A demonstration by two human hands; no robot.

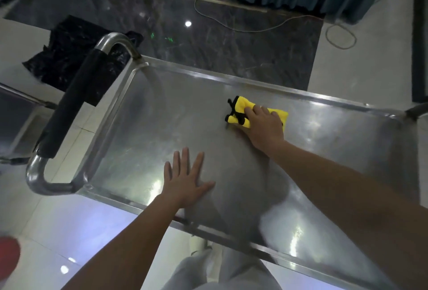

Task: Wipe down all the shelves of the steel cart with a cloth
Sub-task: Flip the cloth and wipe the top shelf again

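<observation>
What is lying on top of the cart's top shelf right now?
On the top shelf: a yellow cloth with black trim, pressed under the right hand, and the left hand resting flat, fingers spread. The cloth's middle is hidden beneath the hand.

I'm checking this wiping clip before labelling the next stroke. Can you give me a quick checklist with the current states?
1. Right hand on the cloth: ok, pressing it.
2. Cloth flat on the top shelf: ok.
3. Left hand steadying the shelf: ok, flat, fingers spread.
4. Path toward the handle free: ok.
5. Top shelf fully wiped: cannot tell.
6. Lower shelves' state: cannot tell, hidden.
</observation>
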